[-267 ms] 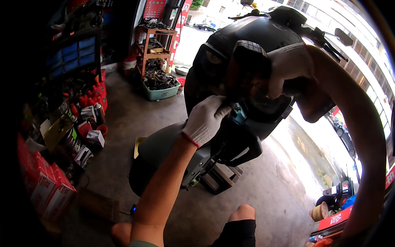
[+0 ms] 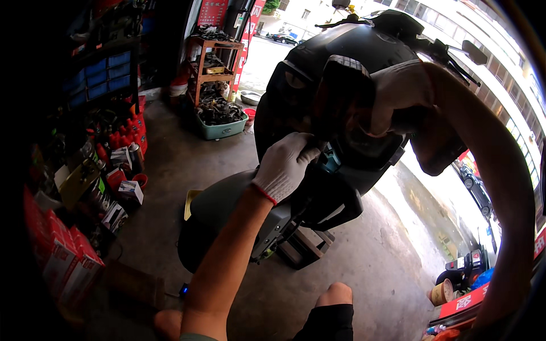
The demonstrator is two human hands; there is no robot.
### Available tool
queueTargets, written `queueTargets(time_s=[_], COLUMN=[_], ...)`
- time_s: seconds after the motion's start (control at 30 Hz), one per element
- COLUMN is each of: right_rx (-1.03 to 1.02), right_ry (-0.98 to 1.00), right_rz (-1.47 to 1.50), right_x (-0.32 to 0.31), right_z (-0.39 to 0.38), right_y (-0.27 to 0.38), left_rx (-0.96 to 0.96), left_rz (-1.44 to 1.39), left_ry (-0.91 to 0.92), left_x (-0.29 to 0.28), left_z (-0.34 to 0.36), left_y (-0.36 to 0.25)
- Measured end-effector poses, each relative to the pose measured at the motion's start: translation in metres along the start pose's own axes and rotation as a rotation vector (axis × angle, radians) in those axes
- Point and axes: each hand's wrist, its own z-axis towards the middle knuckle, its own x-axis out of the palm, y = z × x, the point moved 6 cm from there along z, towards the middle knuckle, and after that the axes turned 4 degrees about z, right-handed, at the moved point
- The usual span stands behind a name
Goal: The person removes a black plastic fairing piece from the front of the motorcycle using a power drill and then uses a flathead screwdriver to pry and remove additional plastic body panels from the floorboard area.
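A dark motorbike (image 2: 318,51) fills the middle, its handlebar at the far end. My right hand (image 2: 401,88), in a white knit glove, wraps round what looks like a dark cordless power driver (image 2: 348,85). The tool's blocky base (image 2: 438,156) juts out below my wrist, and its front end points down toward my left hand. On the left, my gloved left hand (image 2: 287,162) pinches at the tool's front end, beside a small teal part (image 2: 330,160); shadow and my fingers hide what they grip. A grey rounded body panel (image 2: 227,196) lies under my left wrist.
A rusty shelf rack (image 2: 216,68) with parts stands behind, above a green tub (image 2: 223,131) of metal parts. Red bottles (image 2: 126,133) and boxes (image 2: 74,256) line the left side. A wooden stand (image 2: 304,250) is under the motorbike. My knee (image 2: 335,292) is near the front.
The base of the driver has swung slightly downward below my right wrist. My left hand stays in the same place.
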Motion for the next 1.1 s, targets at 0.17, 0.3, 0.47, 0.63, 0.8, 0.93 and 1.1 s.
queueTargets(time_s=[0.17, 0.3, 0.47, 0.63, 0.8, 0.93, 1.1], right_rx=[0.031, 0.087, 0.138, 0.037, 0.093, 0.085, 0.09], right_ry=[-0.002, 0.0, 0.02, -0.052, -0.042, -0.038, 0.016], right_rz=[-0.011, -0.047, -0.008, -0.185, -0.061, 0.006, -0.049], right_x=[-0.002, -0.001, 0.01, 0.015, 0.004, -0.002, 0.001], right_z=[-0.002, -0.004, -0.018, -0.037, -0.013, -0.014, -0.019], right_y=[-0.004, 0.003, 0.025, 0.036, 0.017, 0.003, 0.002], left_rx=[0.004, -0.007, -0.01, 0.013, 0.012, 0.038, 0.018], left_rz=[0.01, -0.019, -0.007, 0.034, 0.077, 0.166, 0.257], left_ry=[0.002, 0.008, 0.011, 0.013, 0.031, 0.054, 0.134], left_x=[0.0, 0.0, 0.001, 0.0, 0.001, 0.003, 0.007], left_z=[-0.002, -0.002, -0.003, -0.004, -0.004, -0.006, -0.004], left_y=[-0.002, -0.001, 0.0, 0.0, 0.0, -0.002, -0.004])
